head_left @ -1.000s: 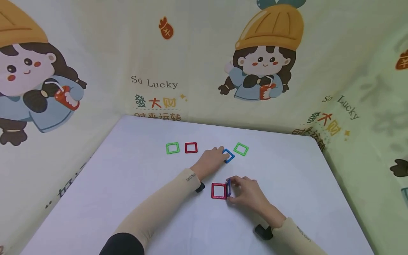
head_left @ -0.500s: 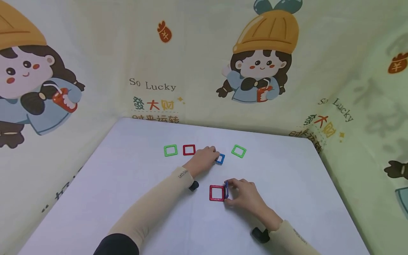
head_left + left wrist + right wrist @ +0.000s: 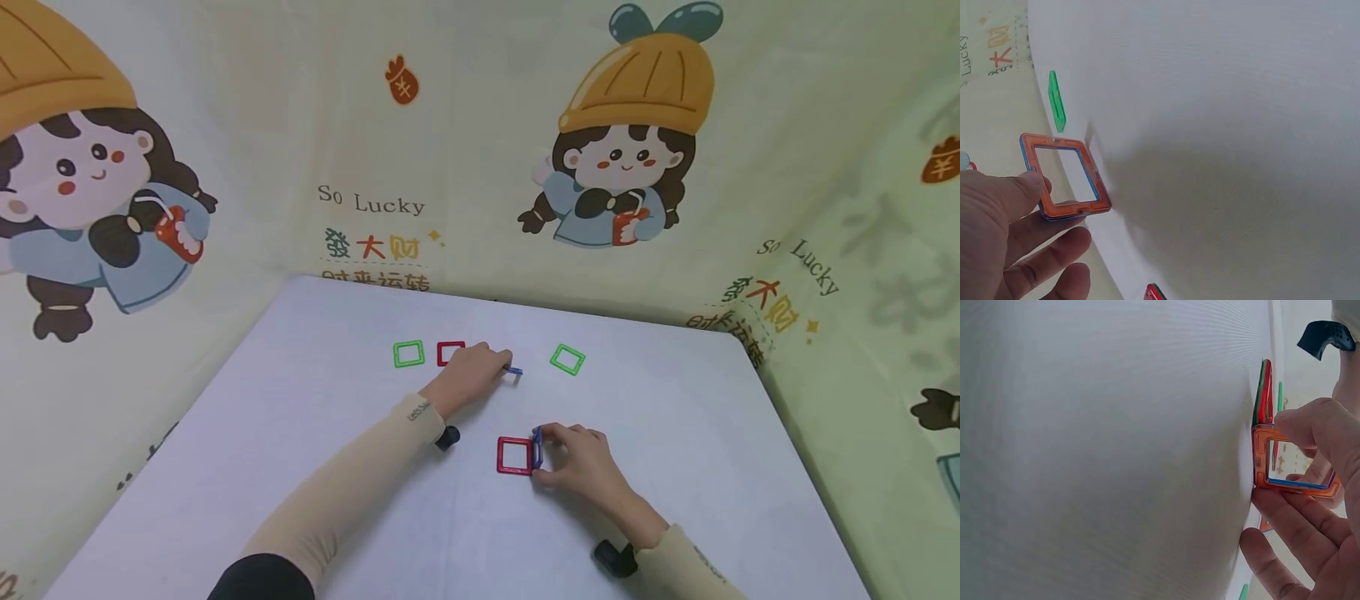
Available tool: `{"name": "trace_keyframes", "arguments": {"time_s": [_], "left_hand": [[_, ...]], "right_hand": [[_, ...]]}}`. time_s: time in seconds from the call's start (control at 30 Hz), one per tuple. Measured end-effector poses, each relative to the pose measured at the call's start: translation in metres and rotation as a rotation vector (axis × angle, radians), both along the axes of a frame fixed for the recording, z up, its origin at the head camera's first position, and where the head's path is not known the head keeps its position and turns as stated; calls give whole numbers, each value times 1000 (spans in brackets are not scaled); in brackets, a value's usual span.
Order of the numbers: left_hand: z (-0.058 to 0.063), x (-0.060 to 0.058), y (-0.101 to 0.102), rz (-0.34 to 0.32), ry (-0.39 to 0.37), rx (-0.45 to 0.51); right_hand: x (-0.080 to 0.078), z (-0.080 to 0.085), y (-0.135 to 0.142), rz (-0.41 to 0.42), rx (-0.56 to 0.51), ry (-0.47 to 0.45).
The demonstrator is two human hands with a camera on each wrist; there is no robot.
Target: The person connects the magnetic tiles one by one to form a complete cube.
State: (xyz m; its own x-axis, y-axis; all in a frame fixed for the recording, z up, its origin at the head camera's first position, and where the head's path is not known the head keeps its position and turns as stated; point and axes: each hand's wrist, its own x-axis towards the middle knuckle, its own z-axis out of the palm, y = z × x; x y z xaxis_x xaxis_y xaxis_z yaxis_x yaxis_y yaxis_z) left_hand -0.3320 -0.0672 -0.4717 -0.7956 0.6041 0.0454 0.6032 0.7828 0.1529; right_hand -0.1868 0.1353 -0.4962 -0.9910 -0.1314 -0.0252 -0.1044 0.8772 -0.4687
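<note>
My left hand (image 3: 467, 375) pinches a square magnetic tile between thumb and fingers. This tile (image 3: 1079, 209) is an open frame, orange on one face with blue edges, and appears nearly edge-on in the head view. At the middle of the table, my right hand (image 3: 585, 467) holds a second tile (image 3: 537, 450) upright by its ends, blue in the head view. Its orange face (image 3: 1260, 456) shows in the right wrist view. The upright tile stands along the right side of a red square tile (image 3: 515, 439) lying flat.
Toward the back of the white table (image 3: 420, 533) lie a green tile (image 3: 408, 342) and a red tile (image 3: 451, 343), the red one partly hidden by my left hand. Another green tile (image 3: 573, 351) lies farther right. A printed cloth (image 3: 480, 167) hangs behind the table.
My left hand has drawn the blue-and-orange tile leftward, away from the right green tile, and tipped it up off its flat pose. My right hand keeps its tile upright beside the red one.
</note>
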Motion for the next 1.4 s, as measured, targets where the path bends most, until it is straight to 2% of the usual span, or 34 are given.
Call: {"name": "trace_keyframes", "arguments": {"time_s": [0.27,0.5,0.77,0.93,1.2,1.4], "left_hand": [[1,4,-5,-10,28,39],[7,14,-9,-53,75,31],[20,36,-13,-82,70,31],[23,51,-11,-113,43,44],[20,66,-6,-131,21,20],[17,71,-5,-131,-11,62]], "right_hand": [[1,-1,0,-10,-19,-12],[2,2,0,-4,-24,13],[1,4,-1,-3,-23,19],[1,1,1,-8,-26,20],[2,1,1,-13,-30,6],[2,1,2,-15,-37,0]]}}
